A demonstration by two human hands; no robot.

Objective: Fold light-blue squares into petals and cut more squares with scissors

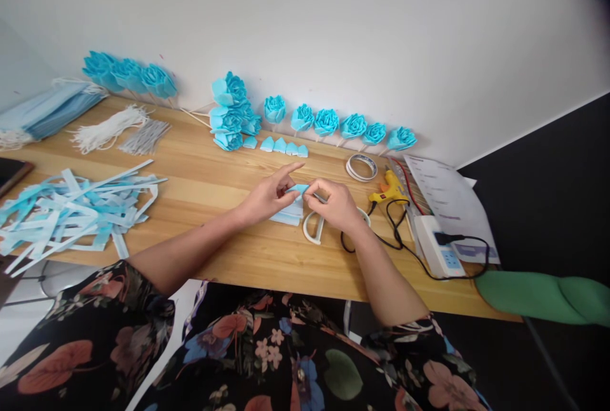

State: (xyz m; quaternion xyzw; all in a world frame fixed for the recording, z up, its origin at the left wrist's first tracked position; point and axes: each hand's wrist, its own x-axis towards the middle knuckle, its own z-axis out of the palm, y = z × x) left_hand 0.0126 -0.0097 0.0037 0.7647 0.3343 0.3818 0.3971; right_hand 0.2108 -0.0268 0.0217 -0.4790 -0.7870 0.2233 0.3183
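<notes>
Between my two hands is a small blue petal-shaped piece of fabric (300, 188). My left hand (267, 196) pinches its left side with the thumb and a finger, the index finger stretched out away from it. The fingertips of my right hand (333, 202) are closed on its right side. Just below lie light blue fabric pieces (288, 215), partly hidden by my left hand. Scissors with white handles (312, 232) rest under my right hand, their blades mostly covered. Several cut blue petals (281, 146) lie in a row farther back.
Blue fabric roses (326, 122) line the wall. At left are blue strips (76, 214), white cords (112, 126), grey wires (144, 136) and face masks (52, 109). To the right are a tape roll (361, 168), a yellow glue gun (389, 188), its black cable and a power strip (436, 249).
</notes>
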